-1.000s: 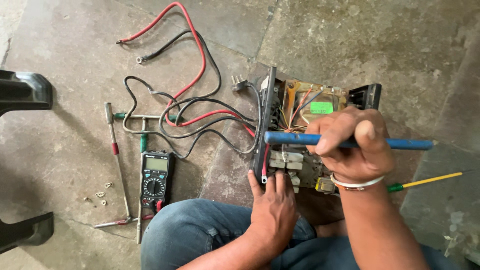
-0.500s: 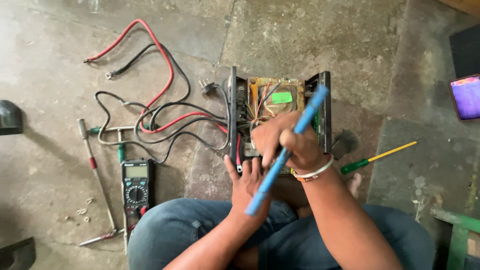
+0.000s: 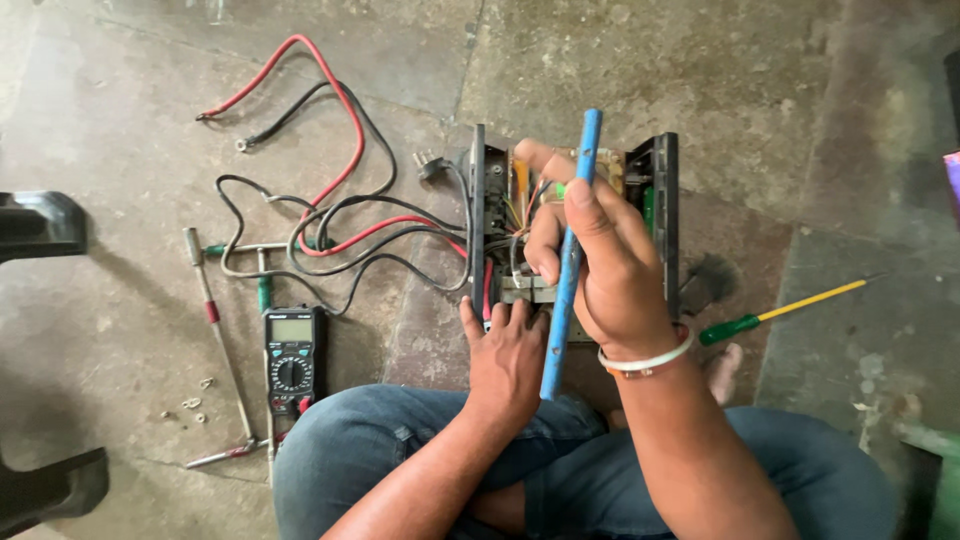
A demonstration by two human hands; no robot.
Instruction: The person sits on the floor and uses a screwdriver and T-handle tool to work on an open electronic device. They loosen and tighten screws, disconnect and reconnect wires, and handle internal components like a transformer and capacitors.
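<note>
Care suited the opened electrical unit [image 3: 570, 215] on the floor under both hands: the left hand [image 3: 507, 355] lay flat, steadying its near edge, while the right hand [image 3: 610, 265], clamped on a blue tool [image 3: 570, 260], probed the wiring, multimeter [image 3: 291, 355] further left.

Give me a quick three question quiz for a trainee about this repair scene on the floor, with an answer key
1. True or false: the right hand holds a blue rod-shaped tool.
2. The left hand rests against which thing? A) multimeter B) opened electrical unit C) yellow screwdriver
3. What lies left of the person's knee, beside the long metal wrenches?

Key:
1. True.
2. B, the opened electrical unit.
3. The multimeter.
</note>
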